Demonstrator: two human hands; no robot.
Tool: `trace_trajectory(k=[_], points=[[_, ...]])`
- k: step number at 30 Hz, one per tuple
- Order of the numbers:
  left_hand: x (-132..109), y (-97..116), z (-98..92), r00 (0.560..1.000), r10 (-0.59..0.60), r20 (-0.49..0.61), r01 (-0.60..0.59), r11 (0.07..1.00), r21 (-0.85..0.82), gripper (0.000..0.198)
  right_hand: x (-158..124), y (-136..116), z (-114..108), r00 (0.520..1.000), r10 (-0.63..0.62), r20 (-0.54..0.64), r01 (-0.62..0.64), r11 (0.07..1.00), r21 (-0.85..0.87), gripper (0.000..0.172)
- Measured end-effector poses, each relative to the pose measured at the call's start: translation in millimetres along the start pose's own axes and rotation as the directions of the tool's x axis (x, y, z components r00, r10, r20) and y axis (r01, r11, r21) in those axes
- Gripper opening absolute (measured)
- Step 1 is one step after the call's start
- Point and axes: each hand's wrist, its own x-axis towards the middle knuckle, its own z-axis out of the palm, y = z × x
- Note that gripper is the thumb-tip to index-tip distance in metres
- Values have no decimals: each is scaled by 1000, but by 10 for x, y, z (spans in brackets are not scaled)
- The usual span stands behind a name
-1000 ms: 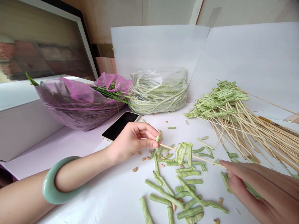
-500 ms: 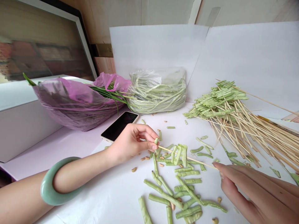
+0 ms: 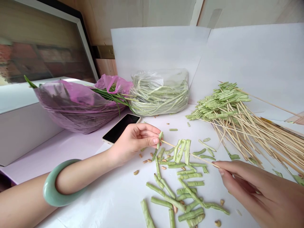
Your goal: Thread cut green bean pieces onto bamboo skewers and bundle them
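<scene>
left hand (image 3: 134, 141) pinches a bean piece (image 3: 159, 140) on a bamboo skewer (image 3: 190, 154) — right fingertips (image 3: 219, 167) seem to pinch its hidden end.

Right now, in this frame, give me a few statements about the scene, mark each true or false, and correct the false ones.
A jade-green bangle circles the left forearm. True.
The right hand holds a wooden skewer near its end. True.
The phone lies screen-down. False: its dark screen faces up.
The left hand touches the bundle of skewers. False: it holds a green bean piece at the skewer's tip.
</scene>
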Motion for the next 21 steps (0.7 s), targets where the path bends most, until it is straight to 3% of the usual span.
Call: trace_trajectory(k=[10, 15, 21], points=[[10, -25, -1, 1000, -22, 15, 22, 999, -42, 18, -46, 72, 8, 1000, 5, 18, -5, 1000, -8, 12], [20, -18, -14, 999, 13, 32, -11, 998, -65, 19, -36, 131, 3, 999, 6, 35, -5, 1000, -22, 11], [35, 5, -21, 997, 74, 31, -75, 997, 19, 14, -81, 182, 34, 996, 47, 78, -52, 997, 53, 14]])
